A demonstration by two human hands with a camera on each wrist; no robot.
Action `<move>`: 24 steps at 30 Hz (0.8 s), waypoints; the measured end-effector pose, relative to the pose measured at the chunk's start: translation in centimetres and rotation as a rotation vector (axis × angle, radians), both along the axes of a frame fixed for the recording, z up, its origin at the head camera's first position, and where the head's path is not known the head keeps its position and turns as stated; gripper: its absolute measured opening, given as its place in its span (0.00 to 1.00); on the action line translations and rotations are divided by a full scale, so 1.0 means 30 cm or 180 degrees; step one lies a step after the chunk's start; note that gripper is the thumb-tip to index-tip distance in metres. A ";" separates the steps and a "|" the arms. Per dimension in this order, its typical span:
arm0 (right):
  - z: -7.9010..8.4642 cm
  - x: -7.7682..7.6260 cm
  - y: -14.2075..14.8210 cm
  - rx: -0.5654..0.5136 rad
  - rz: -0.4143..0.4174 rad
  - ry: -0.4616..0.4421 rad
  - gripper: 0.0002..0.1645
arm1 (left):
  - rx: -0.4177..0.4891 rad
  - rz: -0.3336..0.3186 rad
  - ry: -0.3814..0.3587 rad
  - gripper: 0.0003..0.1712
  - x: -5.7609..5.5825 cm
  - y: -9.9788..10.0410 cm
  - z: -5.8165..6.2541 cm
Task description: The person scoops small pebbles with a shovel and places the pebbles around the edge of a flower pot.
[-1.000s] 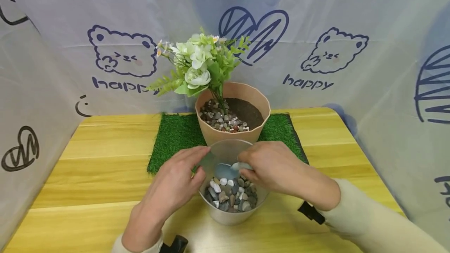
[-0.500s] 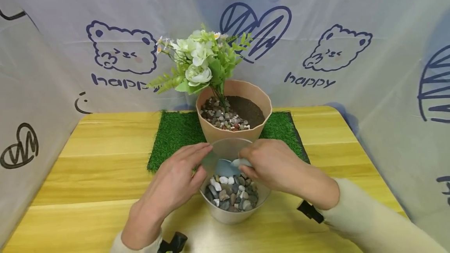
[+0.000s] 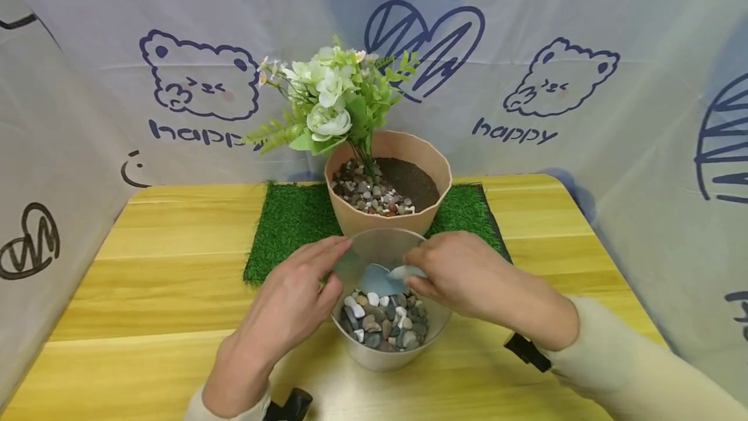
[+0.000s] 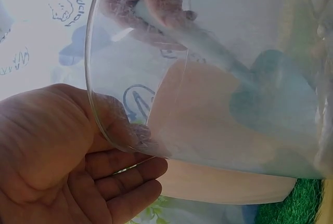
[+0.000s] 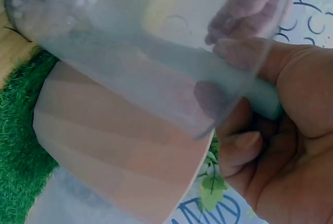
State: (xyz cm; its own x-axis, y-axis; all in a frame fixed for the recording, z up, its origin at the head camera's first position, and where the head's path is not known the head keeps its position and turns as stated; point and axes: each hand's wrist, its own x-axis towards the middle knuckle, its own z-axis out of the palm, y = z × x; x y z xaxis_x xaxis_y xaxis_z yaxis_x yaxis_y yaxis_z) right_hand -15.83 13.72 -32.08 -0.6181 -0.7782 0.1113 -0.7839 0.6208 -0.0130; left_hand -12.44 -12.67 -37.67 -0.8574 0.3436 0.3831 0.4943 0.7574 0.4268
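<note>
A clear plastic bucket [image 3: 380,361] stands near the middle of the table, with grey, white and brown pebbles [image 3: 386,327] in its bottom. My left hand [image 3: 292,297] holds its rim at the left; in the left wrist view one fingertip shows through the clear wall. Inside the bucket, the blade of a light blue hand shovel [image 3: 381,280] rests at the far edge of the pebbles. My right hand [image 3: 461,271] grips the shovel's handle [image 5: 265,99], fingers curled round it, at the bucket's right side.
Directly behind the bucket stands a peach flowerpot [image 3: 386,223] on a green turf mat [image 3: 292,229]. It contains dark soil [image 3: 411,177], small stones [image 3: 371,197] and artificial white flowers [image 3: 330,93]. Printed cloth [image 3: 526,5] hangs around the wooden table [image 3: 175,265].
The shovel blade has tipped and gone lower against the pebbles, and a few pebbles have shifted. My right hand has moved slightly right. The left hand stays at the rim.
</note>
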 end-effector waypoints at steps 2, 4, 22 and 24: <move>-0.008 0.000 -0.004 0.0034 0.0003 0.0068 0.15 | -0.0003 0.0001 0.0000 0.29 -0.001 0.000 0.002; -0.011 -0.001 -0.009 0.0035 0.0045 0.0092 0.16 | -0.0003 0.0004 -0.0014 0.29 -0.002 -0.001 0.003; 0.017 -0.003 -0.003 -0.0042 0.0120 -0.0450 0.19 | 0.0014 0.0040 -0.0044 0.29 0.003 -0.003 0.002; 0.020 -0.002 -0.001 -0.0048 0.0096 -0.0544 0.18 | 0.0012 0.0035 -0.0026 0.29 0.003 -0.003 0.003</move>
